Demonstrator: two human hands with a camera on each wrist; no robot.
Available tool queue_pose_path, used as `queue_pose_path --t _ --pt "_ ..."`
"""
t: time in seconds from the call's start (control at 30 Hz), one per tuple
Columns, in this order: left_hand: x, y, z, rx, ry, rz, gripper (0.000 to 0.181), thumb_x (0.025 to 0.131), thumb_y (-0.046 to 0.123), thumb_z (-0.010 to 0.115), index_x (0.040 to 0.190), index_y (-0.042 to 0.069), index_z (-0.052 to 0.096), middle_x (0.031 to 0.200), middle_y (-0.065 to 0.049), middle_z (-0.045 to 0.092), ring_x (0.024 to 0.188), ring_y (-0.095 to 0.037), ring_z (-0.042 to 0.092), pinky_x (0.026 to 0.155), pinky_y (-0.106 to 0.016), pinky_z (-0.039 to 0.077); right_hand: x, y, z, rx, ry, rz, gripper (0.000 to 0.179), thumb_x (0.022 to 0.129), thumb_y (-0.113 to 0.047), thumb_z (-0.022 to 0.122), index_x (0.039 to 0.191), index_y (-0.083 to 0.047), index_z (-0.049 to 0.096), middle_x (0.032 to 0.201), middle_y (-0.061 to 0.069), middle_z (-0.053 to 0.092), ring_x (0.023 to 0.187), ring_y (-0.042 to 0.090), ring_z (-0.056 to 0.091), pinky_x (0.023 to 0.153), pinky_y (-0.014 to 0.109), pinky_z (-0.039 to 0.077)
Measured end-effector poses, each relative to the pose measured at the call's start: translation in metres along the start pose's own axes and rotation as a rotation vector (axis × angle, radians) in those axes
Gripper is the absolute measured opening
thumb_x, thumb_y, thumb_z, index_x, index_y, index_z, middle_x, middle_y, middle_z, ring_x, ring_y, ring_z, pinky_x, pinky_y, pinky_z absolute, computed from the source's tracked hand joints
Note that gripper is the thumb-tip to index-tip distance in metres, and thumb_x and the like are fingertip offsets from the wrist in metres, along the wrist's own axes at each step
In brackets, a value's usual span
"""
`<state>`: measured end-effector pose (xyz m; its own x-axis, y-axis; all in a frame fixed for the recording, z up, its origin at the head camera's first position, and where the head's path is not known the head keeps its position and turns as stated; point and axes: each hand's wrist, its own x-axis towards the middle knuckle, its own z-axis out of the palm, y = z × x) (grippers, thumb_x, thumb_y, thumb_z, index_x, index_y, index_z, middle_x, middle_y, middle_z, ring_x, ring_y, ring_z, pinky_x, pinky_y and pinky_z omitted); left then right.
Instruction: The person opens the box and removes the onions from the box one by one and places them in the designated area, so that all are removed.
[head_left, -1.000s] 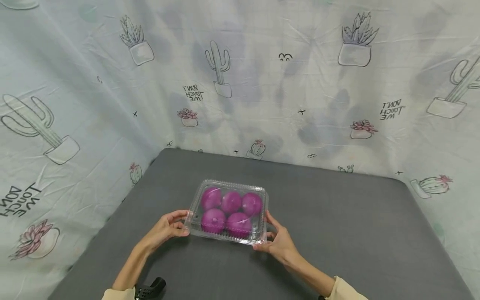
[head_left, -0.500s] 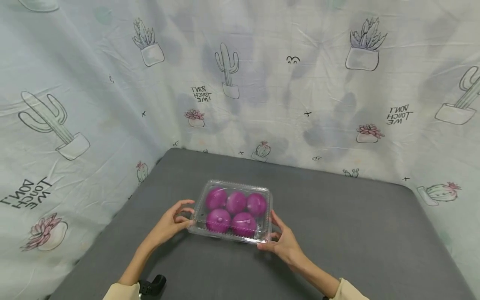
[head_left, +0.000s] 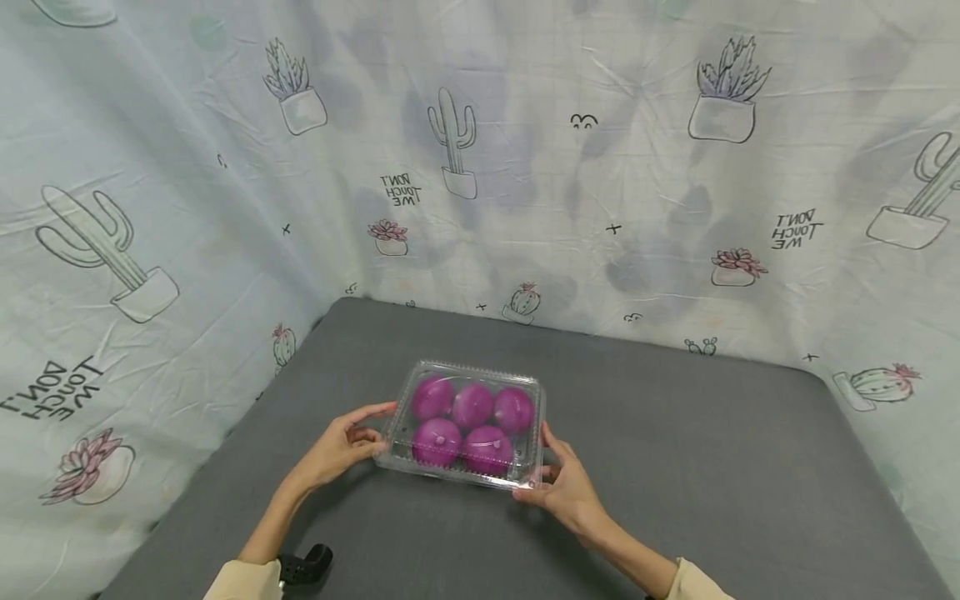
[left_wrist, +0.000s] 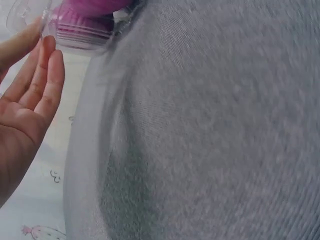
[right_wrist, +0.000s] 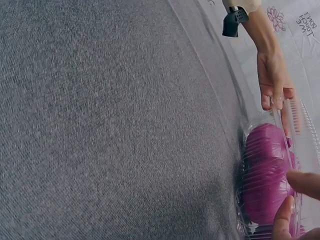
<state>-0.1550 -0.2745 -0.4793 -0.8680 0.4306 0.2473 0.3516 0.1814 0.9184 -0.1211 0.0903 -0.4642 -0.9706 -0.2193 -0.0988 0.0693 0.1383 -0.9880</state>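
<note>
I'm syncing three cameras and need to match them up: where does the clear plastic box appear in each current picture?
Head: the clear plastic box sits below the picture's centre.
Left wrist: upper left corner, cut off by the top edge.
Right wrist: lower right, running out of frame.
Shared landmark: the left hand, which shows at the box in all three views.

You are facing a pale, wrinkled curtain (head_left: pixel 555 192) that is rising behind and along both sides of a dark grey tabletop (head_left: pixel 675 450) with rounded far corners. Across it you are seeing printed potted plants, among them a tall cactus (head_left: pixel 453 143) on the back, a spiky plant (head_left: pixel 722 115) farther right and a pink succulent (head_left: pixel 737 265) below that. Mirror-reversed black lettering (head_left: pixel 797 229) is showing just right of the succulent.
</note>
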Motion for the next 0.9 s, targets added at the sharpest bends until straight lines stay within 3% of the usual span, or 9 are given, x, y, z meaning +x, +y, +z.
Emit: queue_pose_path --t 0.13,0.23,0.43,0.67,0.9 --pt "0.002 0.002 -0.001 -0.039 -0.025 0.012 0.057 0.088 -0.007 0.062 0.139 -0.012 0.038 0.134 -0.037 0.041 0.085 -0.009 0.063 0.067 -0.024 0.052 0.002 0.001 0.000 -0.015 0.000 -0.024 0.113 0.063 0.010 0.084 0.152 0.000 0.016 0.139 0.021 0.033 0.093 0.022 0.055 0.072 0.024 0.053" --pt "0.002 0.003 0.000 -0.053 -0.040 0.004 0.058 0.088 -0.006 0.063 0.140 -0.013 0.037 0.135 -0.038 0.040 0.088 -0.010 0.064 0.068 -0.024 0.052 0.001 0.003 0.001 -0.013 0.026 -0.037 0.104 0.064 0.009 0.084 0.147 0.003 0.022 0.137 0.024 0.037 0.092 0.021 0.056 0.071 0.024 0.052" --pt "0.001 0.004 0.000 -0.068 -0.047 -0.051 0.061 0.088 -0.004 0.065 0.141 -0.011 0.037 0.137 -0.036 0.040 0.086 -0.010 0.063 0.067 -0.025 0.052 -0.007 0.006 0.002 0.105 0.075 -0.002 0.069 0.079 0.001 0.077 0.134 0.000 0.035 0.133 0.023 0.042 0.090 0.017 0.060 0.075 0.025 0.050" --pt "0.001 0.004 0.000 -0.045 -0.037 -0.072 0.058 0.086 -0.005 0.066 0.138 -0.013 0.041 0.138 -0.035 0.040 0.083 -0.006 0.062 0.065 -0.021 0.049 -0.010 0.001 0.006 0.246 0.110 0.069 0.059 0.089 -0.001 0.065 0.139 -0.005 0.034 0.115 0.015 0.049 0.087 0.015 0.060 0.081 0.030 0.049" --pt "0.005 0.008 0.001 -0.045 -0.058 -0.067 0.056 0.088 -0.003 0.066 0.137 -0.013 0.041 0.139 -0.035 0.039 0.083 -0.007 0.062 0.067 -0.021 0.050 -0.009 -0.001 0.006 0.339 0.132 0.125 0.060 0.086 0.006 0.057 0.138 -0.006 0.031 0.103 0.008 0.047 0.082 0.017 0.058 0.079 0.029 0.051"
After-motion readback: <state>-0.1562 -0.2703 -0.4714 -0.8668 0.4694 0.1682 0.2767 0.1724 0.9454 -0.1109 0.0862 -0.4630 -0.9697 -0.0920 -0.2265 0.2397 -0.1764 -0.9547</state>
